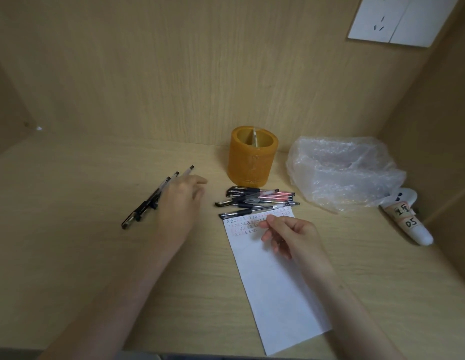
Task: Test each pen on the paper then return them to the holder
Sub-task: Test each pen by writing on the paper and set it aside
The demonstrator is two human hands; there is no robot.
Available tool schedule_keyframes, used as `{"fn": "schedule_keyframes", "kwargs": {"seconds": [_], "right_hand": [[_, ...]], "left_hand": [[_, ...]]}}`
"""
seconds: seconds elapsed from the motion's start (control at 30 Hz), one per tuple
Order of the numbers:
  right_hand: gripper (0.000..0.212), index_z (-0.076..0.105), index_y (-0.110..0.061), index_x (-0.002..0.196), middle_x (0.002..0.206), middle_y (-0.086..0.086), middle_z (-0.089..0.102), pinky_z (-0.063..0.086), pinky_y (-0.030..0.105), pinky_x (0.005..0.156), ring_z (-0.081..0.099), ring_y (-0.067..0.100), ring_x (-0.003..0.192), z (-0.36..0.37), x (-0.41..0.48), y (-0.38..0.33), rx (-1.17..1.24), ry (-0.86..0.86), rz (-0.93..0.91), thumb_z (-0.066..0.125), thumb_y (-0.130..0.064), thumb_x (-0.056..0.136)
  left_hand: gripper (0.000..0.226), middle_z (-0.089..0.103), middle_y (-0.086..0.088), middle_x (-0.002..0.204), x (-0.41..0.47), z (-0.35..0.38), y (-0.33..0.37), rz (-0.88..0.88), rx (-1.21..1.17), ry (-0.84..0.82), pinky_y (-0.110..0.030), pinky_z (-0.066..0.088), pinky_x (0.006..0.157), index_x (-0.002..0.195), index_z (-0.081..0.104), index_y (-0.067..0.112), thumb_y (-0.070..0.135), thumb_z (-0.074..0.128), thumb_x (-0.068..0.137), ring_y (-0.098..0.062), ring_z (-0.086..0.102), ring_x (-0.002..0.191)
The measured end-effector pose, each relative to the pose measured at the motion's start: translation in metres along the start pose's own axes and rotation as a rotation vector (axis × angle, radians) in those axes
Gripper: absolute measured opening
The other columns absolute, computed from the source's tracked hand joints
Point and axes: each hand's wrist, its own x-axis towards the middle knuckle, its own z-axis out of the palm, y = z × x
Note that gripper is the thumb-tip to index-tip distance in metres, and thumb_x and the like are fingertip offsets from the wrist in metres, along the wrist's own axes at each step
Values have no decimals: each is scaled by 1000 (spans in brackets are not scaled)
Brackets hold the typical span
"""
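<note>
Our left grip (180, 201) lies over three pens (144, 205) set apart on the tabletop (83, 255). Its fingers look loose and blurred, and we cannot tell whether they pinch a barrel under the palm. Our right grip (293, 237) hovers over the written top of the paper (280, 294), fingers loosely curled, and we see no pen in it. Just beyond its fingertips lies the pile of pens (260, 200), crossing one another, the nearest touching the paper's far edge. Beyond the pile stands the orange holder (252, 162), with no pen showing above its rim.

We judge these pens light, stiff and smooth, apt to roll on the flat wood and to drag their neighbours when lifted from a heap. We would take one by the dark rubber sleeve near the tip, where thumb and two fingers get purchase. The paper is thin and will likely slide, so the other grip should press it flat.
</note>
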Motion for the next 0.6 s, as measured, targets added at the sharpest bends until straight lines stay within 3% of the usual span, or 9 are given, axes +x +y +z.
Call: {"fn": "schedule_keyframes", "kwargs": {"seconds": [0.13, 0.33, 0.43, 0.5, 0.6], "right_hand": [[26, 73, -11, 76, 60, 1, 65, 27, 16, 39, 44, 7, 41, -2, 0, 0, 4, 12, 2, 57, -19, 94], [25, 73, -10, 77, 60, 1, 66, 28, 16, 39, 45, 7, 42, -5, 0, 3, -7, 26, 10, 57, -20, 94], [25, 73, -10, 77, 60, 1, 66, 28, 16, 39, 45, 8, 42, -6, 0, 5, -2, 27, 10, 57, -21, 94], [24, 73, -8, 80, 62, 2, 65, 27, 17, 40, 45, 8, 43, -6, 2, 5, 15, 26, 7, 57, -20, 94], [19, 69, -4, 93, 66, 6, 64, 29, 19, 40, 46, 11, 46, -4, 3, 2, 76, 1, -15, 60, -21, 91]], "left_hand": [[26, 64, -18, 93, 8, -14, -25, -17, 335, 49, -43, 44, 70, 102, 65, 4, -2, 60, 77, -37, 55, 83], [17, 67, -16, 89, 9, -12, -41, -17, 513, -51, -42, 41, 74, 98, 67, 4, 11, 63, 82, -34, 51, 89], [21, 69, -15, 86, 8, -13, -38, 9, 367, 31, -43, 44, 74, 97, 68, 6, 5, 68, 76, -35, 54, 86], [23, 68, -10, 88, 3, -16, -25, 35, 145, 73, -39, 47, 77, 98, 67, 8, 2, 67, 76, -30, 59, 85], [24, 63, 5, 94, -12, -23, 13, 46, -196, -28, -18, 46, 81, 102, 67, 17, 7, 66, 81, -6, 60, 87]]}}
